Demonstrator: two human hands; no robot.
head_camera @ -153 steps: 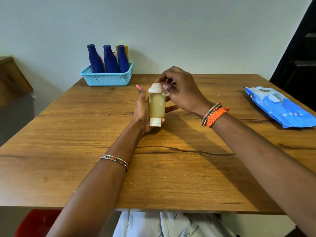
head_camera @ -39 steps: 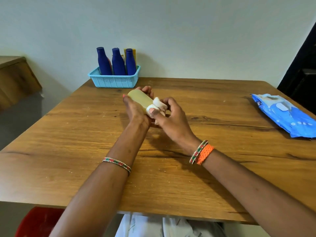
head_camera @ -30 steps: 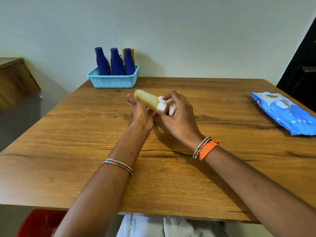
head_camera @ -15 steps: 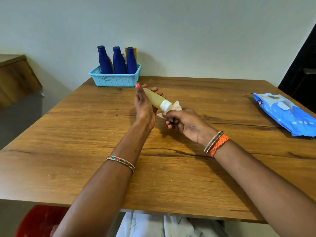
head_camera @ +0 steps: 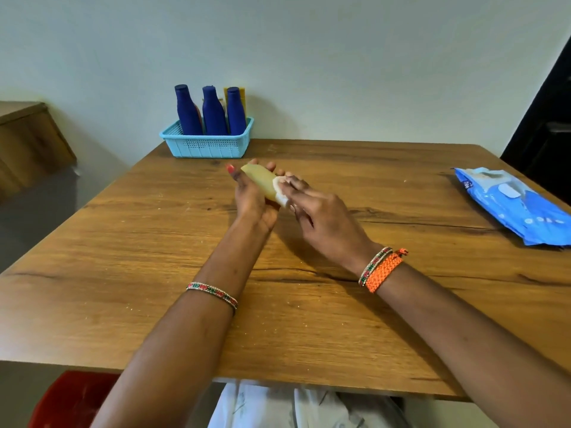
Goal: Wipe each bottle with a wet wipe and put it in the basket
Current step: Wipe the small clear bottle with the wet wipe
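Bottle (head_camera: pixel 259 180) in left hand (head_camera: pixel 251 199)

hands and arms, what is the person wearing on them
Both forearms are bare, no sleeves. The left hand has a pink-red painted thumbnail and a thin red, green and white beaded bracelet up the forearm. The right hand has a similar beaded bracelet beside an orange braided band at the wrist.
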